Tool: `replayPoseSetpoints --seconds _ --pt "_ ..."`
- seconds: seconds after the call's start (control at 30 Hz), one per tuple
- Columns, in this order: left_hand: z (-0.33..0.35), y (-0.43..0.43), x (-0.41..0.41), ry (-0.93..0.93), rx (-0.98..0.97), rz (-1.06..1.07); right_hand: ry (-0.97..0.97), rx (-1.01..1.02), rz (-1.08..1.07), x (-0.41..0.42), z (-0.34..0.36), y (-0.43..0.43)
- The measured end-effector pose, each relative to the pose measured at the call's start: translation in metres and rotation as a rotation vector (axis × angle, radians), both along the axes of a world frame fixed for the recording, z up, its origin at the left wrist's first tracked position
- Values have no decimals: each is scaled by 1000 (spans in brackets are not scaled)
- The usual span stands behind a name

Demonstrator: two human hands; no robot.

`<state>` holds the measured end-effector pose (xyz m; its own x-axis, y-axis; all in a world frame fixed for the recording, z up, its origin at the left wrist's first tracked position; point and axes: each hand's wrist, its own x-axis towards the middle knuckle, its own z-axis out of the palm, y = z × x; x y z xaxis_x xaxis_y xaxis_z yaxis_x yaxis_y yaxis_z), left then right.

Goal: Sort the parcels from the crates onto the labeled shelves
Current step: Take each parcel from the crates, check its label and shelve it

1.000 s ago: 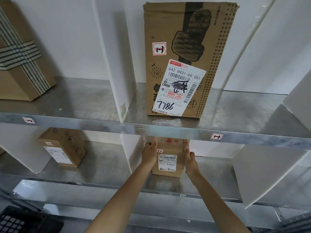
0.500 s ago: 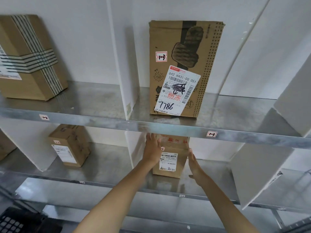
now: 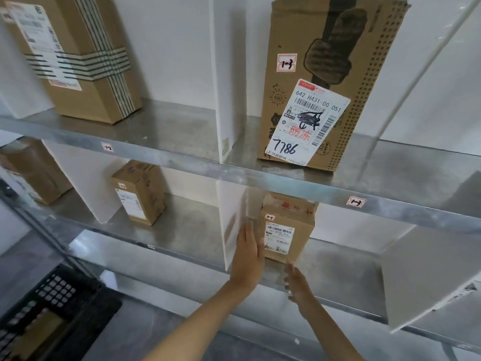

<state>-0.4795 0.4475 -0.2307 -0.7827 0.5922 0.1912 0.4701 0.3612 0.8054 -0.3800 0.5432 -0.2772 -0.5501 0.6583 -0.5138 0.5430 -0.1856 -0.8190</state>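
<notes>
Small parcel marked 2-3 (image 3: 286,230) stands upright on the lower shelf (image 3: 338,267), in the compartment just right of the white divider (image 3: 230,225), near the shelf's front edge. Its shipping label faces me, so the code can be read from the aisle. The shelf tag for this bay is too small to read; the handwritten 2-3 on the box is my only guide that it belongs here.

My left hand (image 3: 247,254) lies flat against the parcel's left face, between box and divider, fingers (image 3: 246,233) straight and together, not wrapped around anything. I judge it is there to square the box and keep it off the divider. My right hand (image 3: 299,285) is off the box, just below its lower right corner and in front of the shelf edge, fingers loosely apart, holding nothing.

Upper shelf (image 3: 312,183) carries the tall carton marked 1-3 (image 3: 330,82) above a 1-3 tag (image 3: 356,202) on the rail, matching box to bay. Left of it, past the upper divider, a strapped carton (image 3: 86,61) sits over the 1-2 tag (image 3: 107,147). Another small box (image 3: 138,192) stands in the lower bay to the left.

Black crate (image 3: 52,308) at bottom left, brown shape inside, likely more parcels to sort. Placement here looks done.
</notes>
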Motion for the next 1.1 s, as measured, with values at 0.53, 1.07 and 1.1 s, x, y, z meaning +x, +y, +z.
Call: replayPoseSetpoints --seconds 0.53,1.07,1.1 --pt "-26 -159 -7 -60 -112 66 -14 -33 133 -37 8 -131" --pt "-53 -537 -36 -223 -169 750 0 -13 736 -132 5 -435" --pt "-54 -552 -36 -248 -160 791 0 -12 766 -138 2 -447"
